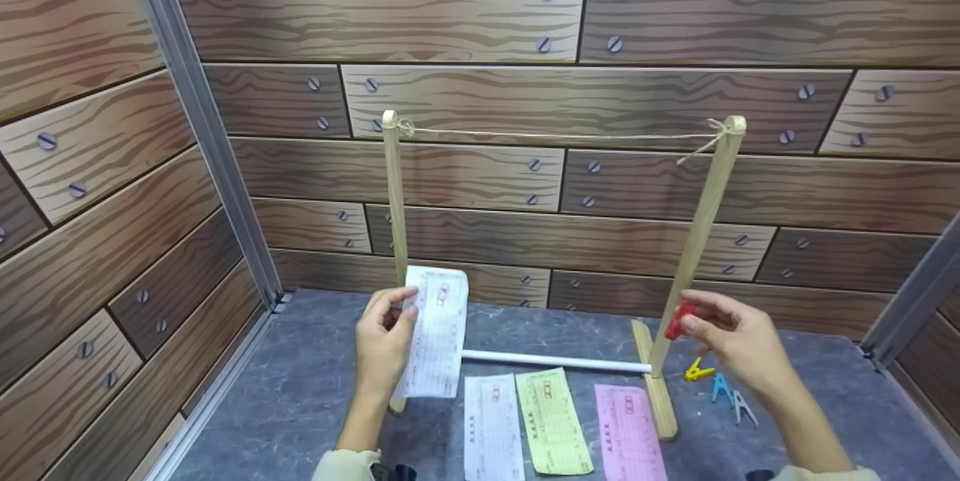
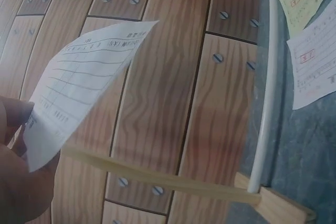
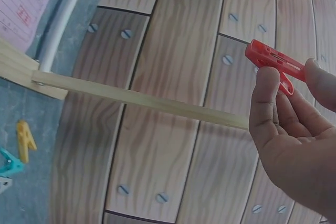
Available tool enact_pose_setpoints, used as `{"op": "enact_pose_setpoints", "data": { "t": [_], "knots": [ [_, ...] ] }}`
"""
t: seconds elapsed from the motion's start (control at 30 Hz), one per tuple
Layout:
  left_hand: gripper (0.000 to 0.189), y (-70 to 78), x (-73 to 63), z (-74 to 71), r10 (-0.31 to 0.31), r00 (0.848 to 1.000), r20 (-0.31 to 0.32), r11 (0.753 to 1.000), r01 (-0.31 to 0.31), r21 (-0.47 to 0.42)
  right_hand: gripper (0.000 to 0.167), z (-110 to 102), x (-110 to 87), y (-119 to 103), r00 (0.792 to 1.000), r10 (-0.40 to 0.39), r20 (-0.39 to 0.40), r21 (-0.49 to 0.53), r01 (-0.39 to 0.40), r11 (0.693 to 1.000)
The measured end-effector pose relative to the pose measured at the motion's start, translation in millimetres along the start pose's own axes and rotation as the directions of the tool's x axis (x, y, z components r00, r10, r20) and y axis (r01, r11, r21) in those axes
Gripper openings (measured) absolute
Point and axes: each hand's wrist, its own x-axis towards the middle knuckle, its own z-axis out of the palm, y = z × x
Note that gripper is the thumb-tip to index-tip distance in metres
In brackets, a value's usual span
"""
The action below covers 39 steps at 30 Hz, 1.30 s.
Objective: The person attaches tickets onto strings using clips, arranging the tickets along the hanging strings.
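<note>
My left hand (image 1: 384, 342) pinches a white printed slip (image 1: 435, 331) and holds it upright beside the left post (image 1: 394, 196) of a small wooden drying rack. In the left wrist view the white slip (image 2: 79, 85) hangs from my fingers (image 2: 16, 124). My right hand (image 1: 731, 335) pinches a red clothespin (image 1: 679, 320) close to the rack's right post (image 1: 701, 226). The red clothespin (image 3: 275, 64) shows between thumb and forefinger in the right wrist view. A string (image 1: 562, 136) runs between the two post tops with nothing on it.
On the grey table (image 1: 300, 391) lie a white slip (image 1: 491, 428), a yellow slip (image 1: 553, 421) and a pink slip (image 1: 626, 432). Yellow (image 1: 697, 371), blue (image 1: 721, 389) and grey (image 1: 742, 407) clothespins lie right of the rack. A white crossbar (image 1: 555, 361) joins the rack's feet. Wood-pattern walls enclose the space.
</note>
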Motion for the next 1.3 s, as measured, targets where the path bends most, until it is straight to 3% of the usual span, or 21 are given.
{"op": "enact_pose_setpoints", "data": {
  "t": [0.23, 0.4, 0.57, 0.73, 1.03, 1.3],
  "knots": [
    [0.016, 7.2, 19.0, 4.1, 0.077, 0.996, -0.056, 0.997, -0.077, -0.003, 0.039, -2.4, 7.0, -18.5, 0.998, -0.057, 0.0, -0.046, 0.057, 0.997],
    [0.014, 15.4, 32.4, 7.5, 0.085, 0.993, -0.082, 0.996, -0.088, -0.025, 0.04, -3.3, 12.1, -33.4, 0.997, -0.079, 0.028, -0.077, 0.081, 0.994],
    [0.03, 22.1, 44.4, 11.4, 0.059, 0.997, -0.058, 0.997, -0.062, -0.041, 0.041, -2.8, 19.0, -49.5, 0.995, -0.092, 0.046, -0.104, 0.096, 0.99],
    [0.048, 30.1, 58.3, 17.8, 0.052, 0.998, -0.031, 0.997, -0.054, -0.056, 0.041, -0.7, 28.7, -69.1, 0.986, -0.153, 0.065, -0.123, 0.16, 0.979],
    [0.017, 44.6, 83.1, 24.8, 0.061, 0.995, -0.078, 0.998, -0.063, -0.028, 0.037, 9.0, 47.5, -107.2, 0.964, -0.248, 0.098, -0.189, 0.262, 0.946],
    [0.009, 56.2, 104.0, 29.3, 0.042, 0.994, -0.103, 0.999, -0.045, -0.025, 0.036, 12.8, 56.0, -128.6, 0.953, -0.286, 0.097, -0.218, 0.301, 0.929]
  ]
}}
